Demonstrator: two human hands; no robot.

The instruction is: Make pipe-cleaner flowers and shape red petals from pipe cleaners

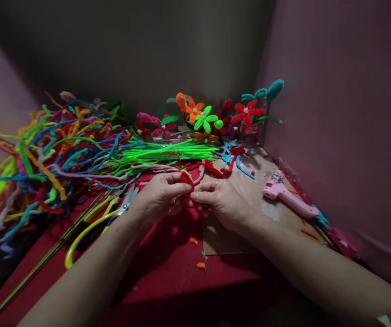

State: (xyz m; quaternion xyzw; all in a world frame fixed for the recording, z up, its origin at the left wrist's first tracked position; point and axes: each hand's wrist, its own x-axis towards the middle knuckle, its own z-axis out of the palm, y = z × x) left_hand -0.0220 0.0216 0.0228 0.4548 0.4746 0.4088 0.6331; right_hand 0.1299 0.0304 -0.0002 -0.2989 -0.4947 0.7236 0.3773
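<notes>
Both of my hands meet over the near edge of the cardboard, pinching one small red pipe-cleaner piece [187, 179] bent into a petal-like loop. My left hand [159, 193] grips it from the left, thumb and fingers pressed together. My right hand [220, 200] closes on its lower right side, with thumb against forefinger. A bit of lime green shows at the top of the piece. The fingers hide its lower part. Just beyond the hands lie more red pipe-cleaner pieces [212, 169] and a pale pink strand.
Yellow-handled scissors [95, 222] lie at the left by a big heap of coloured pipe cleaners [46, 159]. Behind are a green pipe-cleaner bundle [168, 152] and finished fuzzy flowers [205, 119]. A pink glue gun [290, 197] rests on the cardboard [226, 238]; walls enclose the table.
</notes>
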